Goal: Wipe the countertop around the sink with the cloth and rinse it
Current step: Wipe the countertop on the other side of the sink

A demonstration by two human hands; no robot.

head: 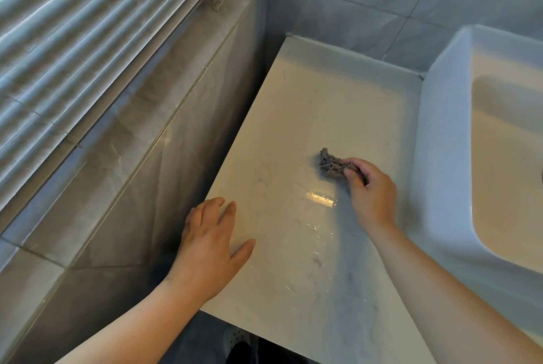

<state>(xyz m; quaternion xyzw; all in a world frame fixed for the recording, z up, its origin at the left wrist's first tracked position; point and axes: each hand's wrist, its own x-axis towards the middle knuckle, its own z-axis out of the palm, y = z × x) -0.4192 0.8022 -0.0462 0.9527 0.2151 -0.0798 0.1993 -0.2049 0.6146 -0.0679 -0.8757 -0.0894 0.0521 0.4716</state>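
A small grey-brown cloth (332, 164), bunched up, lies on the pale marble countertop (323, 105) left of the white sink (446, 117). My right hand (370, 190) pinches the cloth's right end between thumb and curled fingers and holds it against the surface. My left hand (210, 249) rests flat at the countertop's left edge, fingers straight and spread. Wet streaks glisten on the countertop between my hands and toward its front edge.
A tiled ledge (141, 134) rises left of the countertop, below a window blind (73, 26) with a knotted cord lying at its far end. Grey tiled wall backs the counter. The sink basin fills the right side. A dark gap separates countertop and ledge.
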